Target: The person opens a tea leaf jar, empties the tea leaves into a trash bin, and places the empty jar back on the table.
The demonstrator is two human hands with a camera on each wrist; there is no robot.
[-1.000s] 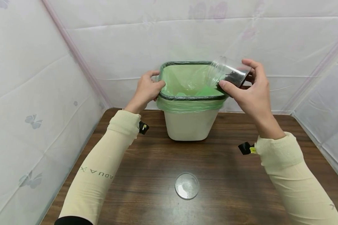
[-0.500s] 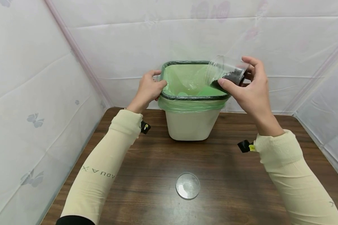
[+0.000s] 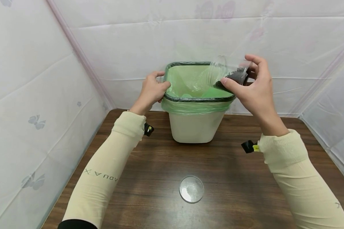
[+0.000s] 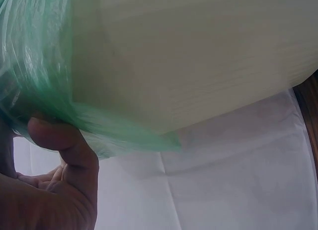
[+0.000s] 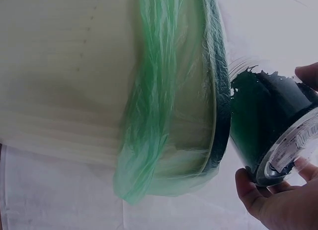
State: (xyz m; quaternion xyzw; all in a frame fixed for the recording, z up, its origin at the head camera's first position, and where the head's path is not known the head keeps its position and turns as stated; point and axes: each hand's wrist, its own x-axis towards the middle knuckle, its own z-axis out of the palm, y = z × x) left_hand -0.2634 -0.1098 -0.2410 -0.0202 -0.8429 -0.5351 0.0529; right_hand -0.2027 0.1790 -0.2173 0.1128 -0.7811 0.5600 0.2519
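Gripping a tilted jar [image 3: 230,67] of dark bits [image 3: 237,76] over a bin [image 3: 196,127] with right fingers [image 3: 255,59]; holding the bin's rim [image 3: 200,100] with left fingers [image 3: 157,74].

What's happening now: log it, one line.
right grip: holds tilted jar, dark contents | left grip: holds bin rim | clear disc: on table

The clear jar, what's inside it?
Dark bits lie along the lower side of the tilted clear jar. In the head view, the right hand covers part of the jar's base end, hiding what's behind.
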